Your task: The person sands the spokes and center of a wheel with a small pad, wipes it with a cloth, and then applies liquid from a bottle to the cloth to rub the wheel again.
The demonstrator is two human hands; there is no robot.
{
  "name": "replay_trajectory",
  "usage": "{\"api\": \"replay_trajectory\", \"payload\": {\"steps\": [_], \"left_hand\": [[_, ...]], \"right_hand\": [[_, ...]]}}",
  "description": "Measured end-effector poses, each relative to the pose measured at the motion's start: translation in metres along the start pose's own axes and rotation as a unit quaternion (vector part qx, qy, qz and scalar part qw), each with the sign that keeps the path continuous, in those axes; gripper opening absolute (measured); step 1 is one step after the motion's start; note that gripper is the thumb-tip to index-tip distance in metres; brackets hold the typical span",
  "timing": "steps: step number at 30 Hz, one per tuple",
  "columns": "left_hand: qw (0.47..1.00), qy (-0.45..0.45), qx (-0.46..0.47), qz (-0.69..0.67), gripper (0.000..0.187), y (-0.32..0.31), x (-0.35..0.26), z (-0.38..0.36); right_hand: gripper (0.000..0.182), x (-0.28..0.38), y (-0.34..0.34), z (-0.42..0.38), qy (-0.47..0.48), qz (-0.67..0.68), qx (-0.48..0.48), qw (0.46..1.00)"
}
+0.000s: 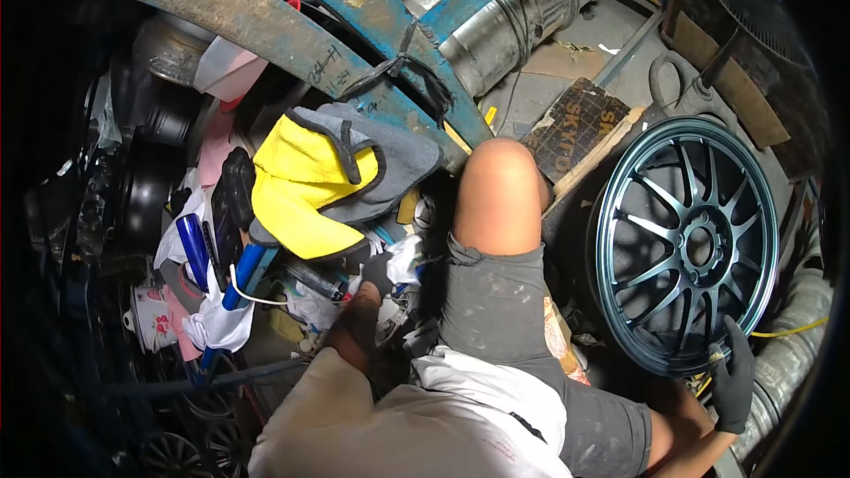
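Observation:
A dark teal multi-spoke car wheel [666, 286] stands tilted on my right, its spoked face towards me. My right hand [735, 381], in a dark glove, holds the wheel's lower right edge, fingers and thumb at the lip. On the other side, my gloved left hand [378, 272] reaches down into a cluttered pile. A crumpled white cloth or paper [405, 258] touches its fingertips; the fingers are mostly hidden, so I cannot see whether they grip it. Just above that hand, a yellow and grey towel [305, 186] is draped over the clutter.
Blue, scuffed metal beams [354, 13] cross overhead in front of me. A silver ribbed duct [531, 18] lies behind them. A dark printed board [575, 128] rests near my knee. At left are a blue tube [192, 250], a white printed bucket [152, 317] and several dark wheels [168, 456].

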State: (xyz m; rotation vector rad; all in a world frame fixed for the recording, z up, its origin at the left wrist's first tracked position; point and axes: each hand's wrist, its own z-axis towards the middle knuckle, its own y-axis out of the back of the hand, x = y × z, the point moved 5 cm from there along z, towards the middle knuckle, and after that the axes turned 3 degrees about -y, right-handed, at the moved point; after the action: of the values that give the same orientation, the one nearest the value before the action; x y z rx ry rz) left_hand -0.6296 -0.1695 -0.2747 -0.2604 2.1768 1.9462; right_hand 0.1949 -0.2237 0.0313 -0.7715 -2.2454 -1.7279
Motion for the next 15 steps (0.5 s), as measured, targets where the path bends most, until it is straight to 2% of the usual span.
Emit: {"api": "replay_trajectory", "payload": {"steps": [1, 2, 3, 5, 7, 9, 12, 15], "left_hand": [[0.987, 0.061, 0.072, 0.134, 0.052, 0.021, -0.001, 0.007], [0.965, 0.066, 0.131, 0.219, 0.039, 0.040, -0.007, 0.014], [0.985, 0.168, 0.031, 0.016, 0.045, 0.025, 0.039, 0.022], [0.943, 0.253, -0.099, -0.191, 0.051, 0.003, 0.084, 0.034], [0.939, 0.236, -0.156, -0.195, 0.052, 0.001, 0.092, 0.048], [0.993, 0.100, -0.059, 0.019, 0.050, 0.003, 0.093, 0.053], [0.995, 0.098, 0.003, -0.004, 0.041, -0.005, 0.094, 0.049], [0.989, 0.142, 0.042, -0.003, 0.038, 0.026, 0.076, 0.023]], "right_hand": [[0.050, 0.000, -0.001, 0.002, -0.002, -0.007, -0.009, 1.000], [0.050, 0.004, -0.002, 0.003, -0.003, -0.001, -0.006, 1.000], [0.050, 0.007, -0.003, 0.005, -0.004, 0.003, -0.002, 1.000], [0.050, 0.009, -0.007, 0.009, -0.001, 0.028, 0.018, 0.999], [0.051, 0.009, -0.011, 0.012, -0.014, -0.006, 0.020, 1.000], [0.051, 0.011, -0.015, 0.017, -0.014, -0.027, 0.022, 0.999], [0.051, 0.013, -0.014, 0.023, -0.003, -0.040, 0.015, 0.999], [0.051, 0.019, -0.008, 0.023, 0.008, -0.046, 0.000, 0.999]]}}
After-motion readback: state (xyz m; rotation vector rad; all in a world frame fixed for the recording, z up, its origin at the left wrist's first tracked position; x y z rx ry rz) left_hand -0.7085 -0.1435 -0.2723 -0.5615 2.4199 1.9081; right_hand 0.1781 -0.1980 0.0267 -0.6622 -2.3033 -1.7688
